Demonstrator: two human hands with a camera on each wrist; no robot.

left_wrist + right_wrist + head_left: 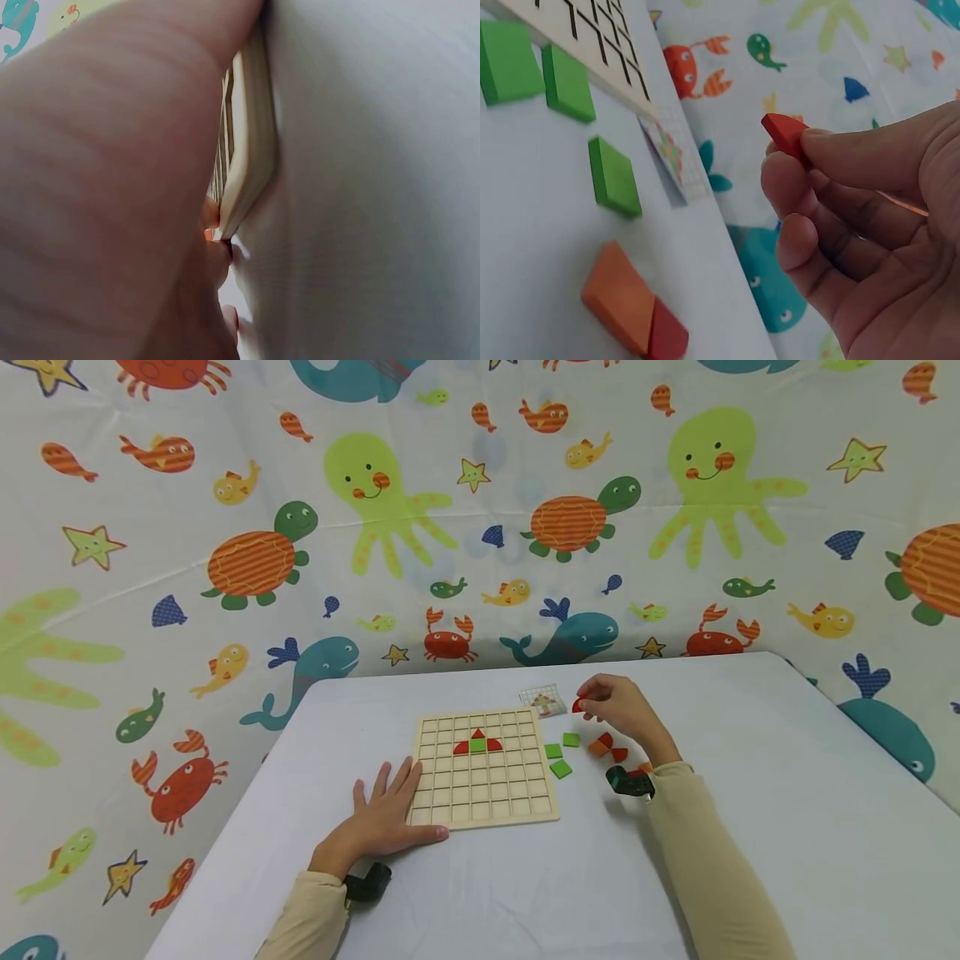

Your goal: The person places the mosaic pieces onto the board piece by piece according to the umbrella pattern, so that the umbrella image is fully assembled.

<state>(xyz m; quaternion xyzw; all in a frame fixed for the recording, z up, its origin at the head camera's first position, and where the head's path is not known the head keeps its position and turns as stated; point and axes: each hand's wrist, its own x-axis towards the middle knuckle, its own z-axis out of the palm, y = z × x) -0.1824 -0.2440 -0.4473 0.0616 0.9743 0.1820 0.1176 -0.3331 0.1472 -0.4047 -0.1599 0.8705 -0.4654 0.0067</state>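
My right hand (617, 703) pinches a red quarter-round block (784, 135) between thumb and forefinger, above the table's far right part. At the left edge of a wooden grid board (517, 795) rests my left hand (384, 817), fingers spread and straight, its thumb along the near corner. In the left wrist view the hand covers much of the board's edge. On the board a green square (477, 745) has a red triangle (477, 733) above it and a red curved piece (461, 748) and another (493, 744) on either side.
Green squares (561, 768) lie right of the board. Orange and red pieces (598, 747) are grouped under the right forearm, partly hidden by it. A pattern card (551, 701) lies behind the board's far right corner. A sea-animal cloth (420, 643) hangs behind the table.
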